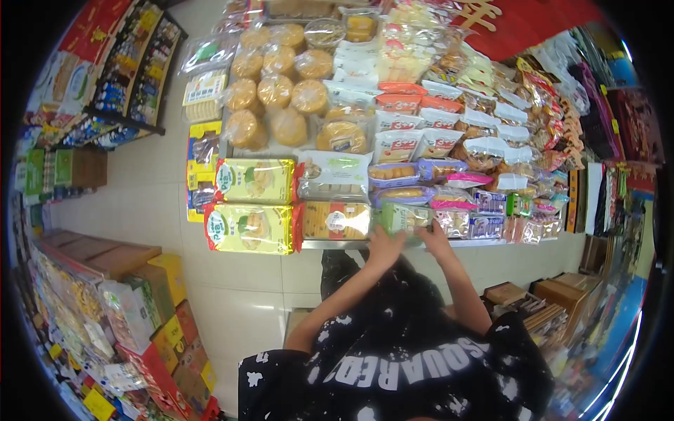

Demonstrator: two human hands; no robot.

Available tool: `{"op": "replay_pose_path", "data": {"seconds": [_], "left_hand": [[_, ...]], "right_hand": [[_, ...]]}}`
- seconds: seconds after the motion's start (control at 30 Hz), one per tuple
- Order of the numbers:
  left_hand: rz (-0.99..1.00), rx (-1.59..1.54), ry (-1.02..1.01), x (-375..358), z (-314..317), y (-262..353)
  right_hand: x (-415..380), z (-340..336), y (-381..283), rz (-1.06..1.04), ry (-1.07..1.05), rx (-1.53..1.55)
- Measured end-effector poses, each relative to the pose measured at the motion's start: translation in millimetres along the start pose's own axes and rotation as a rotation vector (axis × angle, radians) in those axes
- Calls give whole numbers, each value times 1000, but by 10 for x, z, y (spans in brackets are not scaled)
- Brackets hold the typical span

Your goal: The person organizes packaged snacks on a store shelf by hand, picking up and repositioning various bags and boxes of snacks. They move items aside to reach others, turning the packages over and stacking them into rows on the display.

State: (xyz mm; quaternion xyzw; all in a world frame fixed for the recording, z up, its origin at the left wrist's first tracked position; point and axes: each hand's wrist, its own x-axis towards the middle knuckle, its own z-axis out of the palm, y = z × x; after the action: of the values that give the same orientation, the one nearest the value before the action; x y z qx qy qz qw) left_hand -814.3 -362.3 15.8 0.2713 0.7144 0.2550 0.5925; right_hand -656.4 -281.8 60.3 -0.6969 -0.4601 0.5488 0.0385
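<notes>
a person in a black shirt (pixel 393 351) with white lettering is standing at the front edge of a shop counter (pixel 337 245), both bare arms reaching forward to a green pack (pixel 401 215). the pack is lying in the front row, right of the middle of that edge. it is sitting just beyond the fingers and under their tips, between the two hands. the left hand (pixel 387 245) is touching its near side, toward the left; the right hand (pixel 434 238) is meeting its near right corner. neither hand is clearly nearer, as both are reaching it. the left fingers are lying forward over the pack and the right fingers are bending at its end; whether either hand is truly gripping cannot be told. the pack's long axis is running left to right, along the front edge. its left end is pointing toward a tan pack (pixel 335 220) with a white label, its right end toward a clear, pink-trimmed pack (pixel 451 223). purple-wrapped bread (pixel 400 195) is lying behind it.
</notes>
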Motion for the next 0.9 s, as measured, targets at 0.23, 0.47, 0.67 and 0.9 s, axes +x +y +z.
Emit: {"op": "replay_pose_path", "data": {"seconds": [0.23, 0.47, 0.67, 0.9], "left_hand": [[-44, 89, -20, 230, 86, -97], [58, 114, 18, 332, 167, -320], [-81, -87, 55, -100, 69, 319], [-232, -320, 112, 111, 181, 7]], "right_hand": [[69, -162, 299, -208, -39, 79], [248, -241, 685, -289, -138, 245], [350, -275, 854, -371, -146, 115], [278, -400, 682, -337, -263, 317]]}}
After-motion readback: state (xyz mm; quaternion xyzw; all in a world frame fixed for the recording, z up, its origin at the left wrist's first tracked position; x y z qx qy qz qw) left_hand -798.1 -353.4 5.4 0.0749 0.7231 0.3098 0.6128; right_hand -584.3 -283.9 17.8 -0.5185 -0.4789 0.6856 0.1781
